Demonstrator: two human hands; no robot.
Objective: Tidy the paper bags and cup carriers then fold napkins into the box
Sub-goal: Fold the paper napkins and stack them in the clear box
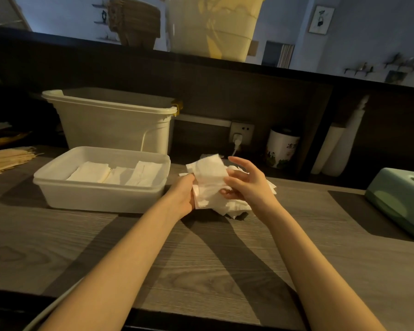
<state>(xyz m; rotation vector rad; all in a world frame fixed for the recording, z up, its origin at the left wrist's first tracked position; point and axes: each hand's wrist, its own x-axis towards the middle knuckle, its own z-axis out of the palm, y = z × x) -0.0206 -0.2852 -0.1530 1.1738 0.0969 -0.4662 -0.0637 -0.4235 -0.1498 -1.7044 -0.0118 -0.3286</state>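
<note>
A white napkin (210, 177) is held up just above the wooden counter, right of the box. My left hand (184, 194) grips its left edge. My right hand (246, 182) pinches its right side with thumb and lower fingers, the upper fingers spread loose. Under both hands lies a loose heap of white napkins (237, 206). The shallow white plastic box (101, 194) stands to the left with three stacks of folded napkins (120, 174) inside. Brown cup carriers (134, 22) are stacked on the high ledge at the back.
A tall cream bin (115, 120) stands behind the box, and another cream bin (213, 27) is on the ledge. Wooden stirrers (7, 158) lie far left. A printed canister (281, 149) and wall socket (242, 134) are behind the napkins. A green tissue holder (402, 199) sits right.
</note>
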